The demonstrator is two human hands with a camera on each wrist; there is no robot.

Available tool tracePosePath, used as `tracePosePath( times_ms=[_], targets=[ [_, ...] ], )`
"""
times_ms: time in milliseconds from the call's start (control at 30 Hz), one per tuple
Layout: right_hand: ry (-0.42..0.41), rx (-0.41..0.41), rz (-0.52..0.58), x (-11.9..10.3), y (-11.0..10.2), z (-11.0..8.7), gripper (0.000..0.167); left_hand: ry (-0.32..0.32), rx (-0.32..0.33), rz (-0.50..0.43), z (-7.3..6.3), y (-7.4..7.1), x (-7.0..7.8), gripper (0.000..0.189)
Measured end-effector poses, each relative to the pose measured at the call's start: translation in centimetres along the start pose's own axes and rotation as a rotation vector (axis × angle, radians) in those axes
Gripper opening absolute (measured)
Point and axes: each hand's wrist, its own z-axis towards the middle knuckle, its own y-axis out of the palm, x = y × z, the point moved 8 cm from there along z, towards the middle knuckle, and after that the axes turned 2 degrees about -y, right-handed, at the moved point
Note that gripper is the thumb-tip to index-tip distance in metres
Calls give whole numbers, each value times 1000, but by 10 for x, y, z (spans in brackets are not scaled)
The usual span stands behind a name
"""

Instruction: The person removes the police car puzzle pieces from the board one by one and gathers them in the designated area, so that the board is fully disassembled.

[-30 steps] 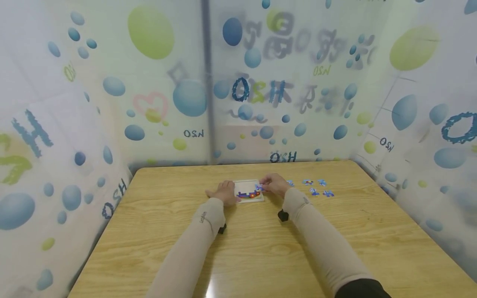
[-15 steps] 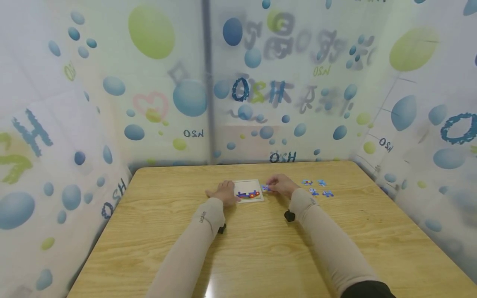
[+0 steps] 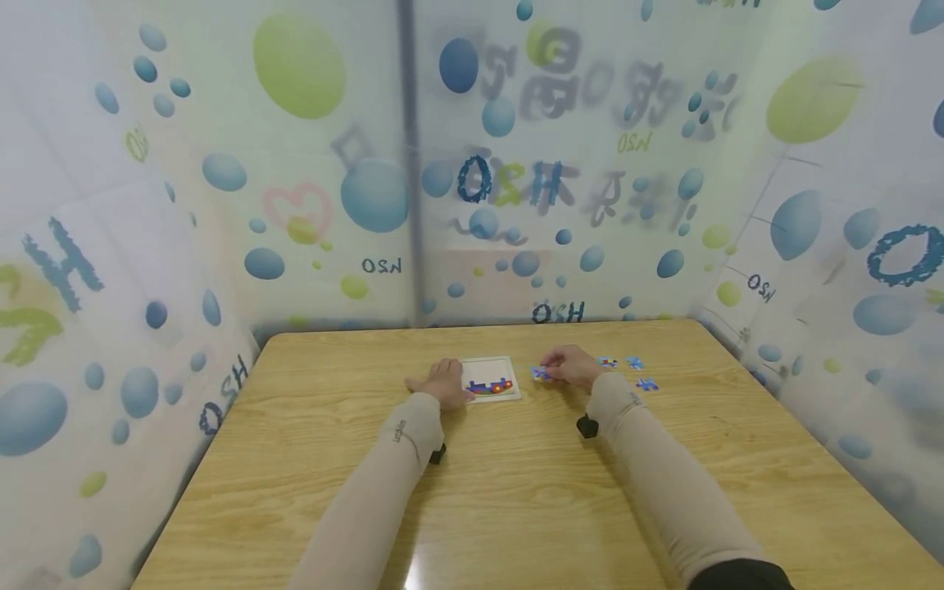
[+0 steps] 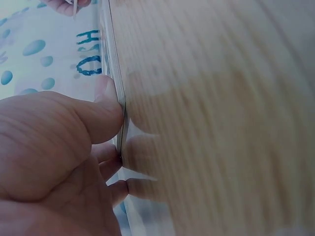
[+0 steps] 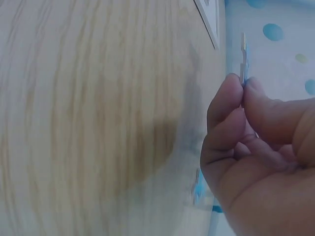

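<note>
My left hand [image 3: 441, 383] rests at the left side of a white-framed jigsaw puzzle board [image 3: 492, 359], its fingers spread. In the left wrist view the thumb [image 4: 106, 110] presses against the edge of the board [image 4: 116, 69], with the other fingertips down by the tabletop. Purple, red and yellow pieces [image 3: 490, 387] fill the lower part of the board. Right of it, my right hand [image 3: 575, 367] pinches a blue puzzle piece [image 3: 540, 373]. The right wrist view shows that puzzle piece [image 5: 245, 59] edge-on between thumb and forefinger, raised above the table.
Loose puzzle pieces lie beyond the right hand: one with red and yellow [image 3: 608, 361], a blue one [image 3: 635, 362] and another blue one [image 3: 647, 383]. The wooden table [image 3: 501, 500] meets a patterned curtain [image 3: 332, 295] at its back edge.
My right hand has drawn back to the right from the board with the puzzle piece. Its sleeve now covers one loose piece. The left hand has stayed in place.
</note>
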Motion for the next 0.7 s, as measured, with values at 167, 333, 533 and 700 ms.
tracePosePath(
  times_ms=[167, 333, 533, 700],
  targets=[
    [4, -17, 12, 4, -8, -4, 23, -3, -3, 1, 0, 0, 0, 74],
    [14, -28, 12, 10, -17, -9, 24, 0, -4, 1, 1, 1, -1, 74],
    [7, -42, 6, 20, -28, -13, 23, 1, -3, -9, 3, 2, -2, 74],
    [-2, -34, 8, 27, -39, -17, 20, 7, 0, -15, 3, 2, -1, 72]
  ],
)
